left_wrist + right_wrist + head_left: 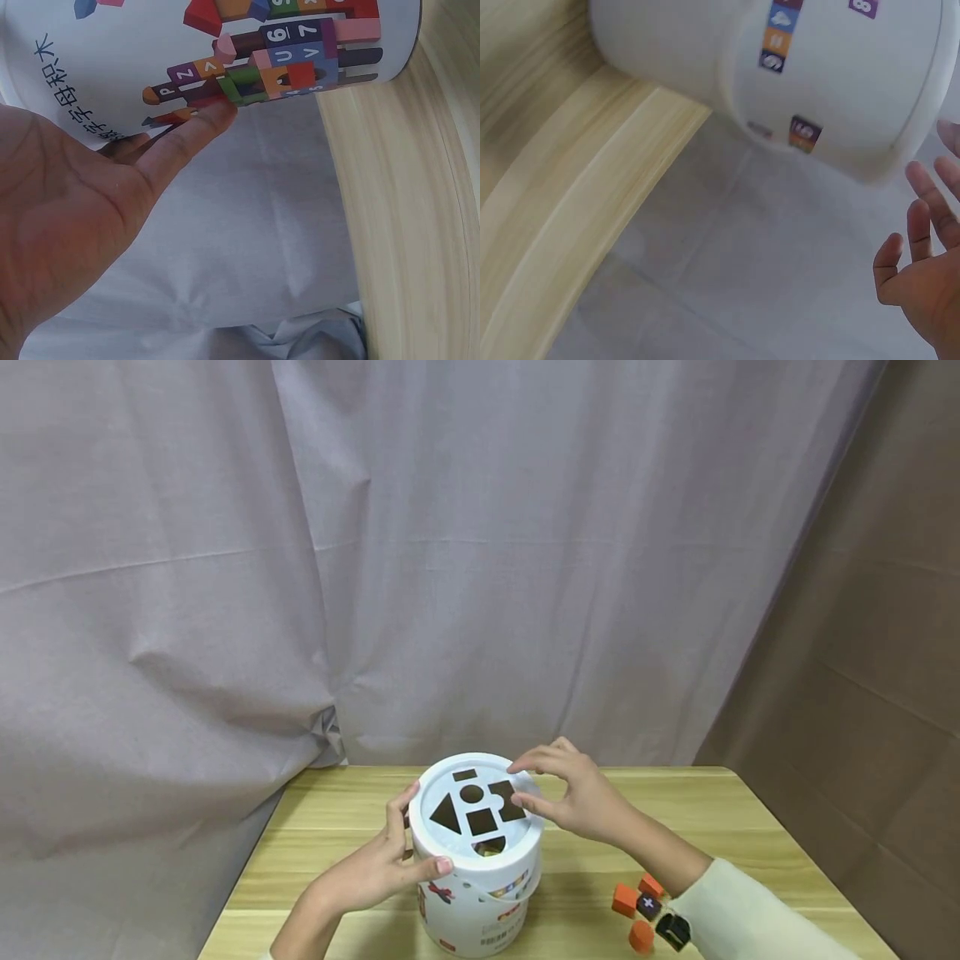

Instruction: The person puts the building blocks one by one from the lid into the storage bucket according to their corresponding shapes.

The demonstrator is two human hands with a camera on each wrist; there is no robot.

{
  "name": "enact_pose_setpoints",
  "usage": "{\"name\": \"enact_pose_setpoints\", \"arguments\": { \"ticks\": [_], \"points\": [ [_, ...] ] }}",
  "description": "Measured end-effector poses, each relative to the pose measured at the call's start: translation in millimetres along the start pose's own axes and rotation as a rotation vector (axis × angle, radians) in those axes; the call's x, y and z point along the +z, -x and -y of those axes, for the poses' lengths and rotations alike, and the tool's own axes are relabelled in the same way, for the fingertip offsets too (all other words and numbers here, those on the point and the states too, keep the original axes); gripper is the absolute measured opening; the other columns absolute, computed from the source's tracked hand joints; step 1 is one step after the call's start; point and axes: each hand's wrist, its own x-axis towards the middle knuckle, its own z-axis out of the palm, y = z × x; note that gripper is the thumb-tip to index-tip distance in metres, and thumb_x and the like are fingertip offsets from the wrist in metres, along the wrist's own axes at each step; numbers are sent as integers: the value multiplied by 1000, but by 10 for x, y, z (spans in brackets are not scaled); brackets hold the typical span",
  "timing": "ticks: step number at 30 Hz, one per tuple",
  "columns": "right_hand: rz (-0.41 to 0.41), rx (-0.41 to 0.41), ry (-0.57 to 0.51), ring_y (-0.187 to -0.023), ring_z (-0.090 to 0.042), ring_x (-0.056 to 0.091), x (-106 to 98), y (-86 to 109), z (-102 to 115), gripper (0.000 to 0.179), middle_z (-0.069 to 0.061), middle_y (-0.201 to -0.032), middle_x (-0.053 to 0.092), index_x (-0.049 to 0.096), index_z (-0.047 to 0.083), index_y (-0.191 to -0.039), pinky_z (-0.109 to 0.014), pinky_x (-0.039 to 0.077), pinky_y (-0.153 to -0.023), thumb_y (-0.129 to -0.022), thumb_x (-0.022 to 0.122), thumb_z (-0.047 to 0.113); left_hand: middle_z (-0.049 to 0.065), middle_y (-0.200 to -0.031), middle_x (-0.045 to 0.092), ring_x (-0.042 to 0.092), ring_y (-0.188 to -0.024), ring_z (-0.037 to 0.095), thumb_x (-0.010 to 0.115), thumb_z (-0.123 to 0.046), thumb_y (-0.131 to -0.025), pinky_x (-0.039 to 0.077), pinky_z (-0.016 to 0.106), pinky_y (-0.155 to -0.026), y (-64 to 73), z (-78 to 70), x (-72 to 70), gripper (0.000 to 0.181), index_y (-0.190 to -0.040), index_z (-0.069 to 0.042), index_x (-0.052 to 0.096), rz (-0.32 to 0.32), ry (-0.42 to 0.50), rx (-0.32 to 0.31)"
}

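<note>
Hand (82, 202): one finger lies against the bucket (217, 52).
Bucket: white, with printed coloured blocks.
Table (420, 225): wooden, its edge beside grey curtain (255, 225).

Right sleeve (757, 917) at near right: pale cream-green, plain cloth, straight-edged cuff (693, 892) ending on forearm (663, 852). Left sleeve (266, 956) barely shows at near edge, perhaps same pale cloth. Right hand (577, 795) bare, slim fingers. Left hand (363, 875) bare, short thumbnail (444, 865), creased palm (75, 187).
</note>
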Motion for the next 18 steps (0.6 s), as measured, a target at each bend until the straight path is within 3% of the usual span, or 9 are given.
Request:
{"name": "enact_pose_setpoints", "arguments": {
  "ticks": [7,9,11,14,16,18],
  "points": [
    [1,74,88,-106,-11,60,-220,332,-131,38,10,-122,81,81,23,-123,-36,55,-92,-87,96,19,17,-185,-11,25,-167,48,80,-42,-102,41,65,-129,17,12,-5,119,-173,-17,-12,-4,7,-7],
    [8,103,115,-108,-10,59,-272,440,-174,39,11,-124,80,80,26,-123,-40,55,-92,-87,96,21,17,-185,-11,26,-167,48,80,-42,-102,40,65,-129,24,17,-3,119,-173,-17,-12,-5,8,-10],
    [14,129,124,-111,-10,60,-313,552,-222,39,11,-125,79,80,29,-123,-51,56,-101,-88,96,22,18,-185,-11,25,-167,48,80,-42,-102,39,66,-129,29,20,-2,120,-173,-16,-13,-6,4,-10],
    [14,147,148,-114,-13,63,-360,729,-293,40,12,-124,79,79,31,-122,-58,57,-101,-87,96,23,17,-185,-11,24,-167,48,80,-41,-103,39,66,-129,24,20,-4,119,-173,-16,-13,-5,4,-6],
    [14,147,165,-114,-12,63,-389,853,-336,41,13,-123,79,79,32,-122,-56,57,-101,-86,97,23,17,-185,-11,23,-168,49,80,-41,-103,40,67,-128,16,16,-7,118,-173,-16,-12,-5,2,-2],
    [10,142,193,-113,-9,62,-420,976,-380,44,15,-122,79,78,33,-122,-43,59,-92,-85,98,22,17,-185,-11,22,-168,48,80,-41,-103,40,67,-128,10,11,-12,117,-173,-16,-11,-2,5,-1]
  ]
}}
